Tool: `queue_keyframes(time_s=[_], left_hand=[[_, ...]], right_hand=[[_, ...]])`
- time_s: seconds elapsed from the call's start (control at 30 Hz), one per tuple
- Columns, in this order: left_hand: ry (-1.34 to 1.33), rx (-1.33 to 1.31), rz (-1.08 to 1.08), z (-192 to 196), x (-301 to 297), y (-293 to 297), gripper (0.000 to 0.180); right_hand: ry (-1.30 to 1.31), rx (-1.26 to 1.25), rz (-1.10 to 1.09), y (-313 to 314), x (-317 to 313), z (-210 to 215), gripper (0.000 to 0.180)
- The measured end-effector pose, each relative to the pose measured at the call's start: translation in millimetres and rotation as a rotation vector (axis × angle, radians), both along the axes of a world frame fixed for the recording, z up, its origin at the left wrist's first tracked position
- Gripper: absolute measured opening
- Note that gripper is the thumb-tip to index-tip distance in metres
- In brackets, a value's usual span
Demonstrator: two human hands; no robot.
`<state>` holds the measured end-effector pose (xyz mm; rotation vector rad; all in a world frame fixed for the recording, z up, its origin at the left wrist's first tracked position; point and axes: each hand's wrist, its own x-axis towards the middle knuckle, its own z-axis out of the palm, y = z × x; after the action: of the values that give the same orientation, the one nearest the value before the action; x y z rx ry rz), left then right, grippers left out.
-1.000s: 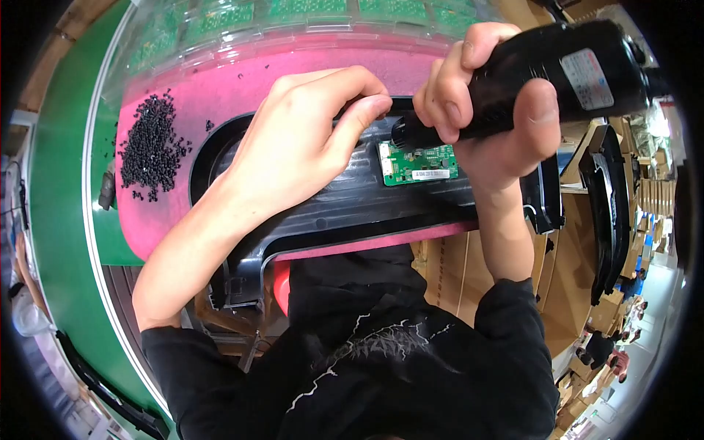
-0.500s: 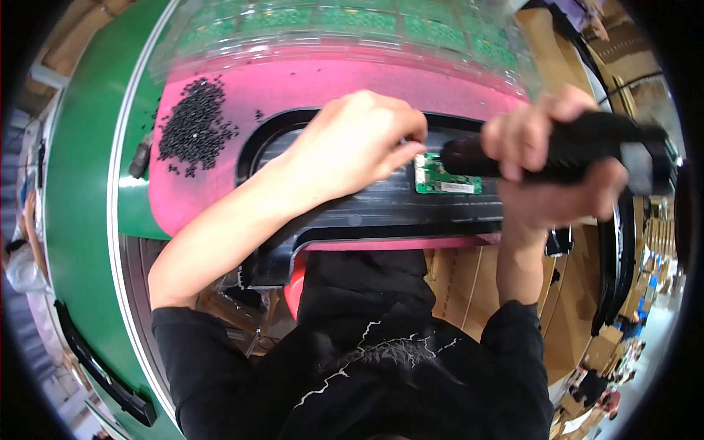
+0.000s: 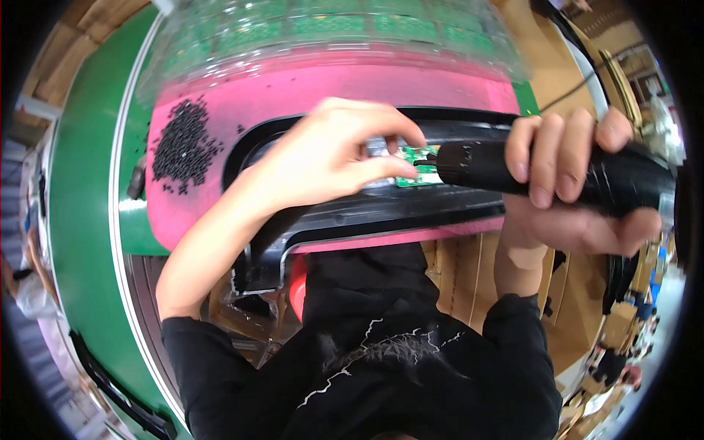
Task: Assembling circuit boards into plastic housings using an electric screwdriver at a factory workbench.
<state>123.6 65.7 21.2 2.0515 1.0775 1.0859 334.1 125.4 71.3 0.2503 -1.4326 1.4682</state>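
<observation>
My left hand (image 3: 334, 158) rests on a black plastic housing (image 3: 352, 216) and pinches the edge of a small green circuit board (image 3: 416, 167) set into it. My right hand (image 3: 568, 183) is wrapped around a black electric screwdriver (image 3: 513, 167), held sideways with its tip against the board's right side. The housing lies on a pink mat (image 3: 293, 95).
A heap of small black screws (image 3: 183, 143) lies on the pink mat at the left. A clear plastic tray of green circuit boards (image 3: 330, 26) stands behind the mat. A green bench surface (image 3: 84, 183) curves along the left. Cardboard boxes (image 3: 579, 293) sit low on the right.
The screwdriver has tilted from upright to nearly horizontal, its tip now at the board. My left hand slid right, its fingers closing on the board's edge. The view shifted slightly.
</observation>
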Motion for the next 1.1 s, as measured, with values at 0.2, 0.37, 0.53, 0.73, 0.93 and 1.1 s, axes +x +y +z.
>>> queue_keyframes(time_s=[0.2, 0.37, 0.53, 0.73, 0.93, 1.1], left_hand=[[-0.153, 0.087, 0.590, 28, -56, -16, 0.014], [0.492, -0.356, 0.591, 3, -117, -15, 0.023], [0.379, -0.349, 0.512, -25, -120, -18, 0.022], [0.403, -0.395, 0.580, -25, -119, -16, 0.019], [0.411, -0.324, 0.556, -32, -126, -22, 0.019], [0.352, -0.360, 0.667, -27, -125, -20, 0.016]], right_hand=[[-0.191, -0.093, -0.217, 11, 30, -15, 0.056], [-0.300, -0.075, -0.309, 15, 41, -25, 0.061], [-0.277, -0.095, -0.351, 16, 43, -31, 0.062], [-0.330, -0.083, -0.378, 16, 45, -35, 0.064], [-0.311, -0.098, -0.337, 14, 45, -38, 0.065], [-0.369, -0.088, -0.351, 14, 38, -36, 0.066]])
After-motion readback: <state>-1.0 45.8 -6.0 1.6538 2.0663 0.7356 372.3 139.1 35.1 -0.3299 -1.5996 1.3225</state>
